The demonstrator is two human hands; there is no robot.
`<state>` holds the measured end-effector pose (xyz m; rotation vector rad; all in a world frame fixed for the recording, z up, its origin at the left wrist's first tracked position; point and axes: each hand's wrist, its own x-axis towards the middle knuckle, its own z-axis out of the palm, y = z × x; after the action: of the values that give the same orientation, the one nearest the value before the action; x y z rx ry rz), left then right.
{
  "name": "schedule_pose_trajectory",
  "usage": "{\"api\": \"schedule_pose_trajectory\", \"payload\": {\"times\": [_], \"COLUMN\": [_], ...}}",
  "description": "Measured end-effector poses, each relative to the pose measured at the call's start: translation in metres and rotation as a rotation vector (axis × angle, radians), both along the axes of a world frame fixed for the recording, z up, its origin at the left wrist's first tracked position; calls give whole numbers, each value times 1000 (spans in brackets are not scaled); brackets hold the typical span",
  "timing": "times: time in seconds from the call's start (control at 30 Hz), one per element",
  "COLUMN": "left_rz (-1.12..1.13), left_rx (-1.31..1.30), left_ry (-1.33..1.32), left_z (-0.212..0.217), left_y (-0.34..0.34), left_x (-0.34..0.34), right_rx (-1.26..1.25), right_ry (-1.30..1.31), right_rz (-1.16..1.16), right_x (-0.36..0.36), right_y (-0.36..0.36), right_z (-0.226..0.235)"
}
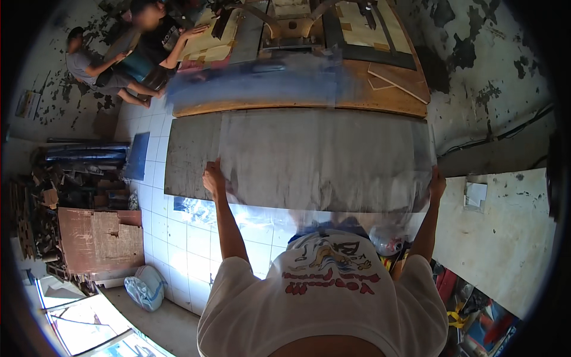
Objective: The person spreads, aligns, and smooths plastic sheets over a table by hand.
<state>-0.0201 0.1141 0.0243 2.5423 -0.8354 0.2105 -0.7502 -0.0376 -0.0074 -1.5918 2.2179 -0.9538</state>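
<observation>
A wide, clear plastic sheet (327, 160) is stretched between my two hands over a long grey board (191, 149). My left hand (214, 177) is closed on the sheet's left edge, with the board beneath it. At the opposite edge my right hand (438, 182) grips the sheet just past the board's right end. The near part of the sheet hangs beyond the board's front edge, and the floor shows through it. Its exact outline is hard to make out.
Beyond the board stands a wooden worktable (380, 104) with blue translucent plastic (256, 83), thin wooden strips (399, 82) and a metal machine (291, 27). Two people are at the far left, one with a hand (195, 31) at the worktable. Scrap and a brown panel (98, 238) lie left.
</observation>
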Motion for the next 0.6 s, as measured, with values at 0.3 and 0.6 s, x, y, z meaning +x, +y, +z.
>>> {"api": "schedule_pose_trajectory", "payload": {"times": [0.3, 0.6], "left_rz": [387, -155], "left_rx": [-348, -733], "left_ry": [800, 1399], "left_z": [-53, -77], "left_y": [144, 185], "left_x": [-25, -24], "right_rx": [294, 486], "right_ry": [-419, -391], "right_rz": [124, 366], "right_x": [-21, -48], "right_y": [78, 116], "right_z": [35, 49]}}
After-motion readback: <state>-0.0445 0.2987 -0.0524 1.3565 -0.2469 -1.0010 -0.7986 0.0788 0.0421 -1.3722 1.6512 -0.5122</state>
